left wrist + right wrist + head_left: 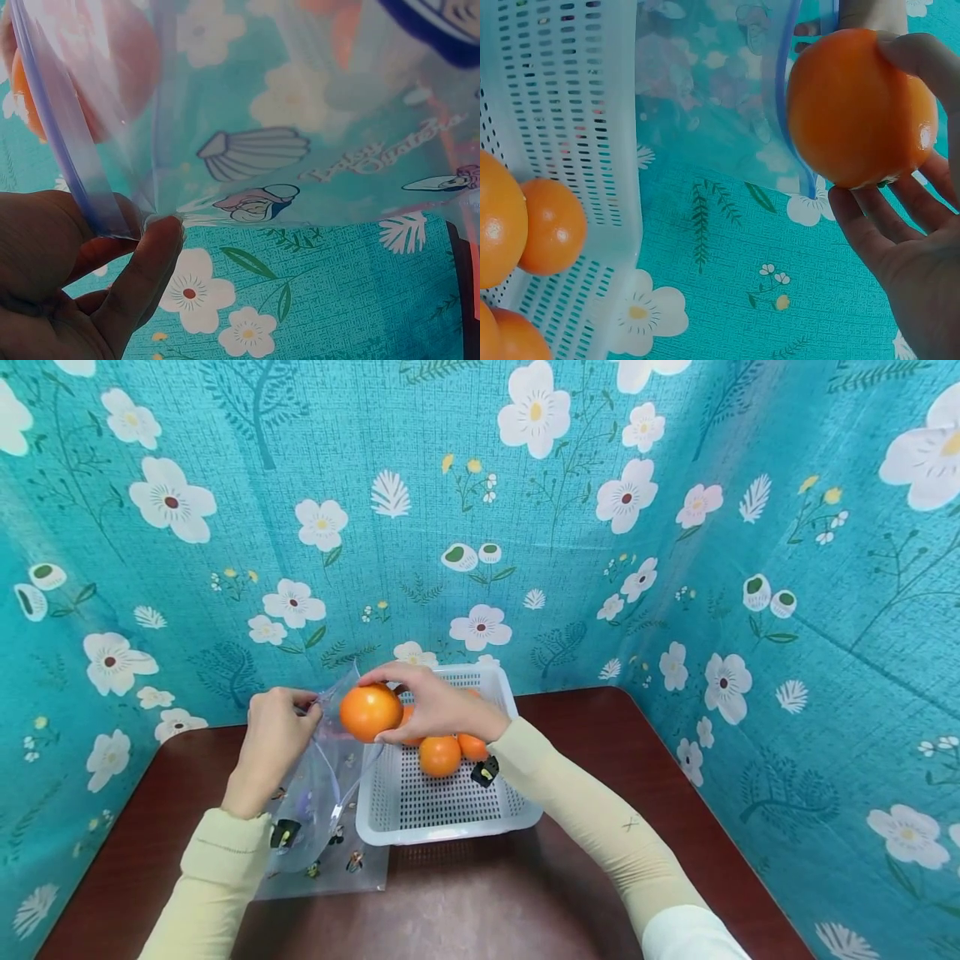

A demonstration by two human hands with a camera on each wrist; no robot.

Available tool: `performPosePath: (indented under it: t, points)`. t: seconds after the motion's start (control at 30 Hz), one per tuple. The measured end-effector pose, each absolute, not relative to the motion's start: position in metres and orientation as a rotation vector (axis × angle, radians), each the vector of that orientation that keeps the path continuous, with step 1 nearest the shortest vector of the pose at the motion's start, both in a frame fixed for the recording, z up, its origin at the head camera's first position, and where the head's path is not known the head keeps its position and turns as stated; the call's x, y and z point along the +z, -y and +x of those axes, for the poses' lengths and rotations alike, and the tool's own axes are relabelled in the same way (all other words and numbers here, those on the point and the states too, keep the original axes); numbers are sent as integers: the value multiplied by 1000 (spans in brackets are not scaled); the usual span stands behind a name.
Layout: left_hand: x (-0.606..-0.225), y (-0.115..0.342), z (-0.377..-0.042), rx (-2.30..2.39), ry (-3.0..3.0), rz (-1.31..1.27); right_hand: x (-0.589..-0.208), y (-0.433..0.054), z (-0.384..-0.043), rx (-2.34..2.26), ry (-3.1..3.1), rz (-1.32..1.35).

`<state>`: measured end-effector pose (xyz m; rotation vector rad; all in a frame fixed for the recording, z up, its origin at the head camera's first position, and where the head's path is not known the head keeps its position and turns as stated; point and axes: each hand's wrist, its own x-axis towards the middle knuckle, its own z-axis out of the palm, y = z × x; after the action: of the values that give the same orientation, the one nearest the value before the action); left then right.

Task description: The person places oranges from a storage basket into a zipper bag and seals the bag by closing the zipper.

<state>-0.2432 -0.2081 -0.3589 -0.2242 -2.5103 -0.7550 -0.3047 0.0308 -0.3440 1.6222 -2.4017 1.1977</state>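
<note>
My left hand (273,739) pinches the edge of a clear zip bag (247,172) between thumb and finger, close to its purple zip strip. The bag has printed cartoon shells and figures, and its upright mouth gapes towards the right hand. In my right hand (442,703) is a smooth, glossy persimmon (862,109), with thumb and fingers spread around it. It is right at the bag's mouth, overlapping the zip strip in the right wrist view. Several more persimmons (440,757) lie in a white perforated basket (450,836) beneath the right forearm.
A flat clear plastic sheet with printed figures (354,862) lies on the dark brown table (480,902), left of the basket. Behind and to the right hangs teal floral cloth (420,527). A small black device (485,771) sits at the right wrist.
</note>
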Motion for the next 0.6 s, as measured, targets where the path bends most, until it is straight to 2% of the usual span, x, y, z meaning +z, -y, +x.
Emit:
performPosePath:
  t: [0.27,0.6]
  points:
    - [-359,208,-239,-773,2507,-183,-342,-25,-303,1013,2447,1684]
    - [-363,209,-242,-770,2482,-186,-348,-23,-304,1006,2488,1683]
